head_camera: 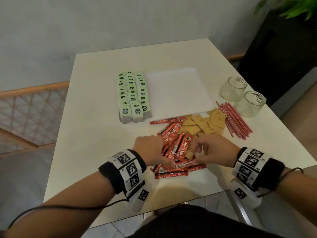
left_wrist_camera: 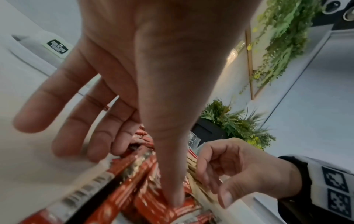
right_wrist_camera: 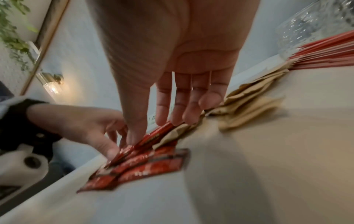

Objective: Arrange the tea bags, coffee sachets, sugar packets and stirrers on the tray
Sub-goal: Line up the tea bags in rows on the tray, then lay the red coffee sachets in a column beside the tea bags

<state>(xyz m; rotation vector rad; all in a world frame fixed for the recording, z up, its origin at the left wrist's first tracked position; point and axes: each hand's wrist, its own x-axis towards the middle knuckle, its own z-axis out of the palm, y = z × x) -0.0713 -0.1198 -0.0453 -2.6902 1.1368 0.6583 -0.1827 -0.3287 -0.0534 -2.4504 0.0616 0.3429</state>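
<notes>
Red coffee sachets (head_camera: 171, 133) lie in a loose pile on the white table, in front of the white tray (head_camera: 180, 93). My left hand (head_camera: 163, 158) grips a bundle of these sachets, thumb on top (left_wrist_camera: 172, 189) and fingers on the far side. My right hand (head_camera: 200, 148) pinches a red sachet (right_wrist_camera: 159, 134) between thumb and fingers at the pile's right side. Green tea bags (head_camera: 132, 95) fill the tray's left part in three rows. Brown sugar packets (head_camera: 205, 122) and red stirrers (head_camera: 235, 121) lie on the table to the right of the sachets.
Two glass jars (head_camera: 233, 88) (head_camera: 250, 103) stand at the table's right edge behind the stirrers. A black planter (head_camera: 274, 48) with a plant is beyond the far right corner, and a wooden lattice rail (head_camera: 34, 109) runs on the left.
</notes>
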